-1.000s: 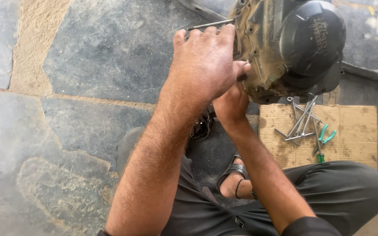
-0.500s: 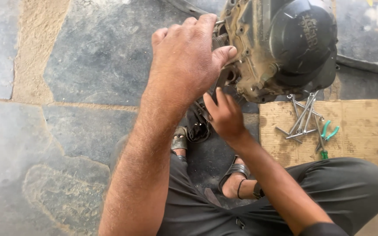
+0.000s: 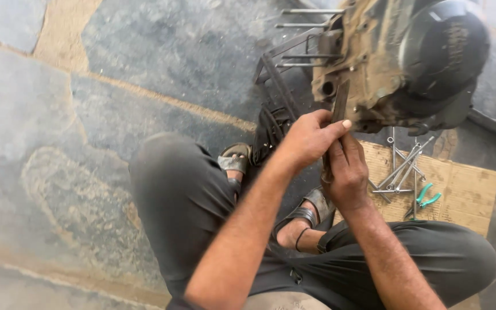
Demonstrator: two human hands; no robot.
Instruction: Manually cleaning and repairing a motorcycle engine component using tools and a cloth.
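A dirty engine block [image 3: 374, 74] with a black round cover [image 3: 443, 51] rests on a metal frame [image 3: 282, 63] in front of me. My left hand [image 3: 308, 138] pinches a thin dark flat tool [image 3: 340, 103] whose tip points up against the engine's lower edge. My right hand [image 3: 345, 172] sits just below it and grips the tool's lower end. Both hands are closed around the same tool, touching each other.
A cardboard sheet [image 3: 466, 189] lies on the stone floor at right, with several metal spanners [image 3: 400, 169] and green-handled pliers [image 3: 426, 198] on it. My bent legs in dark trousers and sandalled feet [image 3: 236, 158] are below the hands. Long studs [image 3: 308, 26] stick out of the engine to the left.
My left hand came down off the engine's top to the lower edge. Both hands now hold a thin dark tool that was not visible before. The camera view tilted lower.
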